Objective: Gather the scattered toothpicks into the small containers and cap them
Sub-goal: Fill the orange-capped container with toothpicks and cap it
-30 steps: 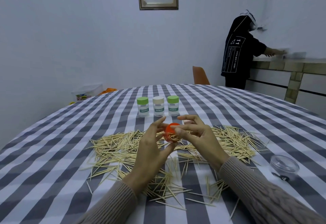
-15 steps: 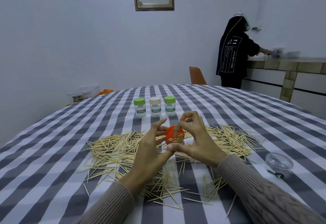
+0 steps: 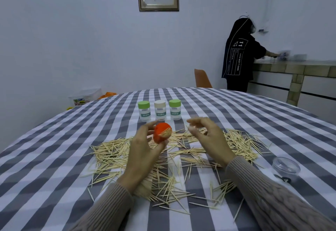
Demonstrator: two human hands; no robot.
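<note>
Between thumb and fingers, my left hand (image 3: 143, 150) holds a small orange container (image 3: 161, 130) above the table. It is tilted toward me, and toothpick ends fill part of its mouth. My right hand (image 3: 209, 136) hovers just right of it, apart from it, with fingers loosely curled and nothing visible in them. Loose toothpicks (image 3: 112, 154) lie scattered across the checked tablecloth (image 3: 45, 158) under and around both hands. Three capped toothpick containers stand in a row behind: green-capped (image 3: 143, 110), beige-capped (image 3: 160, 110), green-capped (image 3: 175, 109).
A clear round plastic lid or jar (image 3: 286, 167) sits at the right edge of the table. An orange chair (image 3: 201, 79) stands behind the table. A person in a dark hooded top (image 3: 238, 54) works at a counter at the back right. A plastic box (image 3: 85, 96) is at the far left.
My right hand has let go of the orange container and drawn off to the right. The left hand alone now holds it, tilted so the toothpicks inside show.
</note>
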